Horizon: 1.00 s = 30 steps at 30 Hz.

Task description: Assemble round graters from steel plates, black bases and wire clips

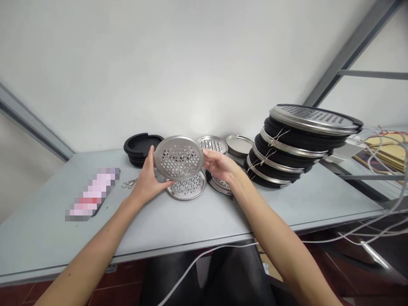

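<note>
Between my two hands a round metal grater disc point(180, 157) is held up, tilted so its perforated face shows. My left hand point(148, 178) grips its left and lower rim, thumb underneath. On the right rim, my right hand point(219, 163) pinches the edge. Below it a second grater disc point(188, 189) lies on the table. Another grater disc point(218, 144) with slots lies behind my right hand, and more discs with a black ring point(219, 185) are partly hidden under my right wrist. Black round holders point(137, 148) are stacked behind my left hand.
A tall leaning stack of black-rimmed grater assemblies point(283, 148) with wire clips stands at right. Plain metal discs point(239, 144) are piled near the wall. Small metal clips point(129, 183) and a blurred-out flat item point(95, 191) lie left. White cables point(392, 204) hang over the right edge.
</note>
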Motion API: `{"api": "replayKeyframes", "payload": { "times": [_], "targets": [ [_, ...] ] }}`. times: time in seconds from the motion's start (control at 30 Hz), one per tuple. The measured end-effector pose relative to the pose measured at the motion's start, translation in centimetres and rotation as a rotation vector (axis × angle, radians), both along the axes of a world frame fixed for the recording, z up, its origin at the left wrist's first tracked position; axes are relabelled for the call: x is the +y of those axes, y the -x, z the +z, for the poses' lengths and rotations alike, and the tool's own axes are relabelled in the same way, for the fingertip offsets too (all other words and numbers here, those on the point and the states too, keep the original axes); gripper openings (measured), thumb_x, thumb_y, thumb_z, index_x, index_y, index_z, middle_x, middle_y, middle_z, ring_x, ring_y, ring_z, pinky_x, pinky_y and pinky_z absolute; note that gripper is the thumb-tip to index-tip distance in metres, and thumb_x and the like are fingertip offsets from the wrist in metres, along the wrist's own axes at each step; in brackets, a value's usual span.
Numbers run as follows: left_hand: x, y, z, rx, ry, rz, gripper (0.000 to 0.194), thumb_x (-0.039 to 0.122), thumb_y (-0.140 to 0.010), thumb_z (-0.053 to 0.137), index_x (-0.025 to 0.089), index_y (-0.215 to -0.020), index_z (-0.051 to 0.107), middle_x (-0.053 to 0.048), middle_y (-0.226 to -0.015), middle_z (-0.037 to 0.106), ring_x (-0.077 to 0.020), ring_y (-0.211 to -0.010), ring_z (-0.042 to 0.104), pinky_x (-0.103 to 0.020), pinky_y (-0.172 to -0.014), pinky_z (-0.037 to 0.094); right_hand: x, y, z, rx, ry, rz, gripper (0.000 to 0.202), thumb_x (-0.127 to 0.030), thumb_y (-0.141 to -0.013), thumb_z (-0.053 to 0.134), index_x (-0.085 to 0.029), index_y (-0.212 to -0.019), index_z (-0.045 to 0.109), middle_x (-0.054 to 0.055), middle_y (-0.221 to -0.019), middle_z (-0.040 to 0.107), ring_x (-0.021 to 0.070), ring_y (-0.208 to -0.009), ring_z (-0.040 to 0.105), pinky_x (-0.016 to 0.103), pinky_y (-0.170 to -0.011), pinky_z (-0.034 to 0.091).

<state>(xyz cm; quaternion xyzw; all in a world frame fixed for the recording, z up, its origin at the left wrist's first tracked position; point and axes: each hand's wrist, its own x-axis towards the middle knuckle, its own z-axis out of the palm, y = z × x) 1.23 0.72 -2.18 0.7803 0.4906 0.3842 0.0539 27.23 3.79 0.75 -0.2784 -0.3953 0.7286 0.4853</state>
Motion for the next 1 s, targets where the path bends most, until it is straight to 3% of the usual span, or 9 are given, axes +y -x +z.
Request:
{"api": "replayKeyframes", "payload": {
  "times": [0.1, 0.23, 0.47, 0.67, 0.8, 1.0],
  "targets": [
    [-0.2, 0.0, 0.0, 0.024, 0.014, -0.029, 0.133, 0.044, -0.061, 0.087, 0.031, -0.153, -0.008, -0.016, -0.159, 0.018, -0.0390, -0.144, 0.024, -0.056, -0.114, 0.030, 0.0, -0.1, 0.0, -0.002, 0.053, -0.004, 0.022, -0.031, -0.061, 0.084, -0.020, -0.072, 0.068, -0.004, -0.065, 0.066, 0.0112, -0.067, 0.057, 0.026, -0.076, 0.044],
    [-0.7, -0.2, 0.5, 0.049, -0.005, -0.022, 0.133, 0.050, -0.058, 0.087, 0.030, -0.154, -0.003, -0.016, -0.158, 0.019, -0.0390, -0.145, 0.022, -0.057, -0.116, 0.025, -0.2, 0.0, 0.2, -0.055, -0.023, -0.027, 0.022, -0.035, -0.064, 0.082, -0.020, -0.075, 0.069, -0.002, -0.070, 0.068, 0.0121, -0.067, 0.058, 0.026, -0.071, 0.045],
    [-1.2, -0.1, 1.7, 0.041, 0.008, -0.083, 0.126, 0.055, -0.052, 0.088, 0.028, -0.150, 0.015, -0.014, -0.155, 0.028, -0.0369, -0.142, 0.030, -0.053, -0.115, 0.029, -0.3, 0.1, -0.4, -0.232, -0.089, -0.133, 0.033, -0.030, -0.072, 0.073, -0.023, -0.104, 0.070, 0.003, -0.090, 0.074, 0.0156, -0.078, 0.065, 0.029, -0.076, 0.051],
    [-0.8, -0.6, 0.2, 0.056, 0.173, -0.070, 0.118, 0.062, -0.054, 0.083, 0.023, -0.147, 0.022, -0.016, -0.149, 0.037, -0.0378, -0.136, 0.039, -0.053, -0.112, 0.034, -0.7, 1.0, -1.1, -0.790, -0.452, -0.471, 0.025, -0.026, -0.086, 0.053, -0.016, -0.102, 0.070, 0.007, -0.093, 0.074, 0.0185, -0.085, 0.065, 0.031, -0.079, 0.049],
    [-1.0, -1.0, 0.1, 0.092, 0.253, -0.104, 0.112, 0.064, -0.057, 0.080, 0.021, -0.145, 0.025, -0.015, -0.147, 0.040, -0.0365, -0.135, 0.040, -0.051, -0.111, 0.035, -1.3, 1.2, -1.3, -1.131, -0.597, -0.432, 0.027, -0.033, -0.090, 0.050, -0.016, -0.097, 0.070, 0.007, -0.084, 0.073, 0.0190, -0.075, 0.063, 0.029, -0.071, 0.045],
    [-1.4, -0.7, 1.4, 0.217, 0.251, -0.112, 0.101, 0.066, -0.060, 0.077, 0.023, -0.142, 0.035, -0.013, -0.142, 0.048, -0.0393, -0.129, 0.046, -0.054, -0.106, 0.039, -1.7, 1.4, -1.0, -1.323, -0.674, -0.413, 0.032, -0.039, -0.095, 0.045, -0.016, -0.099, 0.067, 0.010, -0.093, 0.072, 0.0203, -0.079, 0.064, 0.028, -0.070, 0.042]
  ]
}}
